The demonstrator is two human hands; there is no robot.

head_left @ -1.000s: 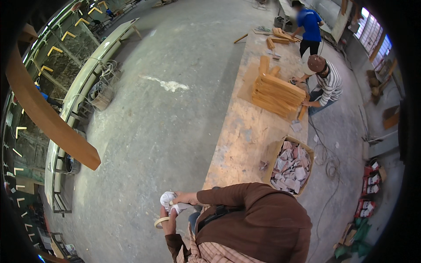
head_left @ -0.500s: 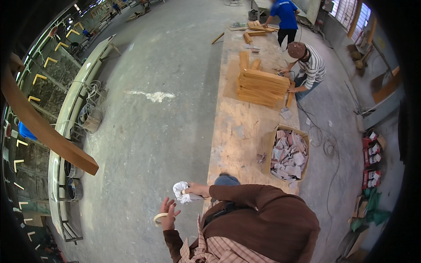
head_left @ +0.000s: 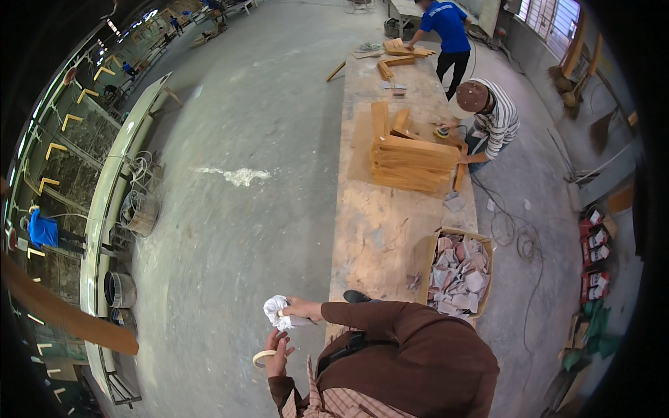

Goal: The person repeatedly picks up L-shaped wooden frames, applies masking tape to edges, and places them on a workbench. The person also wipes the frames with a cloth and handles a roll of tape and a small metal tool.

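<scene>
My right hand (head_left: 304,308) grips a bunched white cloth (head_left: 277,313) with a small pale piece showing at its middle. Just below it, my left hand (head_left: 277,357) has its fingers bent up toward the cloth. A cream ring, like a roll of masking tape (head_left: 260,357), hangs on the outer side of that hand; how the fingers hold it is partly hidden. Both hands are over the grey floor, left of the long wooden table (head_left: 380,230). Whether the left fingertips touch the cloth I cannot tell.
A cardboard box (head_left: 490,268) of sandpaper scraps sits on the table's near right. Beyond it is a stack of wooden pieces (head_left: 411,164), where a person in stripes (head_left: 500,115) uses a sander. Another person in blue (head_left: 447,28) stands farther off. A curved wooden piece (head_left: 77,313) juts in from the left.
My left hand's fingers have closed in nearer the cloth. The view has shifted, and the curved wooden piece sits lower. A person in blue now shows at the far left.
</scene>
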